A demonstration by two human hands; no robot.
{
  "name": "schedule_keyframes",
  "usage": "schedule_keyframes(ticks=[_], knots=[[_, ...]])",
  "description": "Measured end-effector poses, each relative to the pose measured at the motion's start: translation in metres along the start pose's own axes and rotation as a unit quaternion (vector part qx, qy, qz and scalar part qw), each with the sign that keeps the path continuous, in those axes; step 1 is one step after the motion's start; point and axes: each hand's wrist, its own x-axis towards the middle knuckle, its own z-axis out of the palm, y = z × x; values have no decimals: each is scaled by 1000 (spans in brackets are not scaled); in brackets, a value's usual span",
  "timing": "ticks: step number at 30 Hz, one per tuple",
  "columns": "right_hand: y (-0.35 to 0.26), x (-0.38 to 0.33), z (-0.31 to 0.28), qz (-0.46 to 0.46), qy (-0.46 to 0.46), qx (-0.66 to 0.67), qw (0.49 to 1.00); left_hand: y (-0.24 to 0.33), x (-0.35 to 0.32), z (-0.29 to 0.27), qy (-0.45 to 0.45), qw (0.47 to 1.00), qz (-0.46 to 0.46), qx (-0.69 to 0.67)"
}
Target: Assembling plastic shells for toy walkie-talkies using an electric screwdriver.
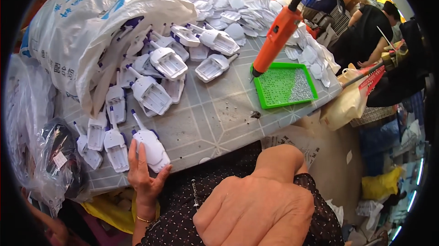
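At the table's front left edge my left hand (145, 175) grips a white plastic casing (152, 151), its fingers over the left side and its thumb at the lower corner. A short white stem with a purple tip sticks out from the casing, and a flat cover closes its face. Close to the camera, my right hand (258, 209) shows only its back; the fingers are hidden below. Beside the left hand lie similar casings (115, 150) with open rectangular compartments. More casings (153, 94) are heaped farther back.
A large white sack (59, 40) spills casings at the left. Flat white covers (235, 3) are piled at the back. An orange electric screwdriver (278, 40) hangs over a green tray (270, 105) of small screws. At the right another person (366, 35) sits among bags and crates.
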Motion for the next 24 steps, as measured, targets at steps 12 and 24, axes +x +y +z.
schedule_keyframes(ticks=[12, 24], knots=[[-16, -20, -65, 23, -63, -300, 952, -4, 3, 1, 14, 1000, 15, 10], [104, 34, -247, 173, 188, -429, 867, -7, 0, 3, 26, 999, 12, 40]])
